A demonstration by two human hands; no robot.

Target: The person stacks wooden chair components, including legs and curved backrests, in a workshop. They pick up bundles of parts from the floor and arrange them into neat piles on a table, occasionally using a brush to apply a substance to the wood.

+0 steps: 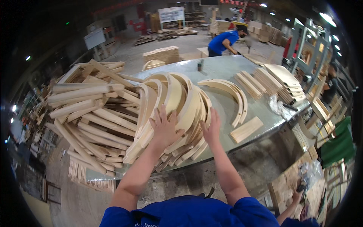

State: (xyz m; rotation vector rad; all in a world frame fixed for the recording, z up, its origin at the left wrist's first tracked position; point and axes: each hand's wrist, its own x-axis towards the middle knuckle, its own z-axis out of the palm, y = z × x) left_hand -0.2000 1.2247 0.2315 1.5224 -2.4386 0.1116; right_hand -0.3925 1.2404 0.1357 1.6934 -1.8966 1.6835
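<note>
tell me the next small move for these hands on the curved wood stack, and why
Probably press inward with both palms to square the pile. The left hand and right hand lie flat and open on the leaning stack of curved wooden pieces, whose lower ends fan out unevenly at the table edge.

Both hands, left hand and right hand, flat against perhaps a dozen stacked curved wooden pieces on the grey table.

Grey table, curved wood pieces, slats
</note>
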